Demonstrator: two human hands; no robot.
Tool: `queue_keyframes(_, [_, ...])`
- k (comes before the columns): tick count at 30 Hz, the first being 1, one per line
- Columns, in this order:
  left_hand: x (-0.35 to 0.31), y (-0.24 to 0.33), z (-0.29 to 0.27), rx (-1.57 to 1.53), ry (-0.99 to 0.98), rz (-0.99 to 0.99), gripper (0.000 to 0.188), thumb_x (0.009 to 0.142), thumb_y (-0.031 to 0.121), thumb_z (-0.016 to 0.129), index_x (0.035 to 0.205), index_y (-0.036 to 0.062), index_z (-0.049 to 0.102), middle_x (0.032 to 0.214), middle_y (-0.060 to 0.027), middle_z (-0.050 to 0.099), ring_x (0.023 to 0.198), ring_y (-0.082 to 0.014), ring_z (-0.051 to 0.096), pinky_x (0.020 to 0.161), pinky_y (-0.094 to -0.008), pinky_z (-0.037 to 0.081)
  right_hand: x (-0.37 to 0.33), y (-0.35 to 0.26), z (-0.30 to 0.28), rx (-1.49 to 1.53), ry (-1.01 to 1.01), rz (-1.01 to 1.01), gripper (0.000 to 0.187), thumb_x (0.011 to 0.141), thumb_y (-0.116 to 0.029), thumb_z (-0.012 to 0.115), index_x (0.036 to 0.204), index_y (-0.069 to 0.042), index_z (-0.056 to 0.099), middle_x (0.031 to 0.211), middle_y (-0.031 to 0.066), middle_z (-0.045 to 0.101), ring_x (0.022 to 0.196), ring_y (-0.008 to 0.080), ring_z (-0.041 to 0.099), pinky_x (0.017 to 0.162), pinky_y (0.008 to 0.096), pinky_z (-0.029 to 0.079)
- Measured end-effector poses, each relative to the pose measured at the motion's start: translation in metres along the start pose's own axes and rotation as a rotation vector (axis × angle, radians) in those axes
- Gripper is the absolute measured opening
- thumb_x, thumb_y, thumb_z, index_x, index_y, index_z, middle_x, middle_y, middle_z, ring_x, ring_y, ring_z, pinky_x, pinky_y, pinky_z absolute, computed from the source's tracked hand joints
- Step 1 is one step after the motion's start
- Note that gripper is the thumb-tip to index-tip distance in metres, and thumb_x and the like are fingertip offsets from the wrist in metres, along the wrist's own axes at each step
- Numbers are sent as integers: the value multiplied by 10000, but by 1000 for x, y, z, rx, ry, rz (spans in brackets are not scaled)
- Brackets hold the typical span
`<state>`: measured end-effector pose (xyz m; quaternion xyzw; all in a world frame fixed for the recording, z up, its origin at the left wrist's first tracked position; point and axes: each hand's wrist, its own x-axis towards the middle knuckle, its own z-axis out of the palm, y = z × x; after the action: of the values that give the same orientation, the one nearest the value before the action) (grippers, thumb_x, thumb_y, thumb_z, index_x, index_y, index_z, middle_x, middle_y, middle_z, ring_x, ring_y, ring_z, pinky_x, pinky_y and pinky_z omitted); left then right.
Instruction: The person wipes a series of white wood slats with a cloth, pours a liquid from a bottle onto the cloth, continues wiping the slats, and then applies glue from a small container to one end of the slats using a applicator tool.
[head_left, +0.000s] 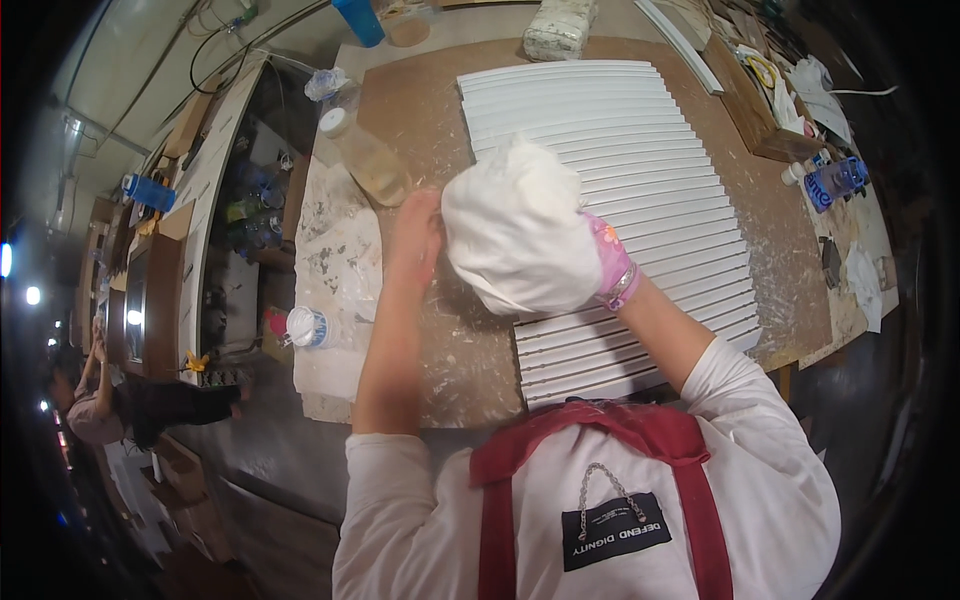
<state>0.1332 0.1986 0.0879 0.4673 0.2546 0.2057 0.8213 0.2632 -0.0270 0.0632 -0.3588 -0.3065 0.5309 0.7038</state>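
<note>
Head view: rounded bundle of crumpled white cloth (515,235) in front of long, narrow white slats (670,190)

Turns, as a judgement, on one relation: cloth directly to the left of the right hand (608,258) and up against it, yet to the right of the bare left hand (418,225). Makes the right hand the nearer one, in contact along the bundle's right side. Leaves the left hand just beside the opposite side, with touch hard to confirm.

Reads as roughly round, without any clear long axis. Contrasts there with the slats, laid side by side like a ribbed panel, each running nearly left to right, in a row stretching across the brown, paint-flecked board (455,375) toward the body. Overlaps the left part of the slats from this viewpoint.

Shows on the right hand only a pink, flower-patterned covering (602,238) and a silvery wristband (622,286). Seems to hold the bundle there, but cannot tell whether spread or pinching, with fingers lost behind cloth. Looks blurred at the left hand, too smeared to tell spread from closed.

Gives no sure clue to the space beneath the bundle, whether resting on the slats or held clear. Hides several slats behind the cloth, and others at the near end behind the dark red apron collar (600,415). Leaves unclear, too, any gap between the left hand and the cloudy, white-capped plastic bottle (368,160).
</note>
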Motion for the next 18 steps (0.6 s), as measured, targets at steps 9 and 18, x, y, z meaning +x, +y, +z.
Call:
queue_keyframes(9, [-29,15,28,759,-350,335,280,945,186,529,1164,29,604,1102,-119,631,1055,-234,583,930,-331,434,1,-11,31,191,1,123,609,948,-470,477,1377,-41,424,1364,133,510,1235,254,516,1066,403,393])
queue_keyframes(18, [17,38,-11,795,344,664,429,859,193,666,1212,-2,519,1077,-104,601,987,-207,573,874,-334,447,12,-41,23,411,208,277,414,937,-222,593,1291,-30,495,1210,115,609,1079,237,623,948,381,517])
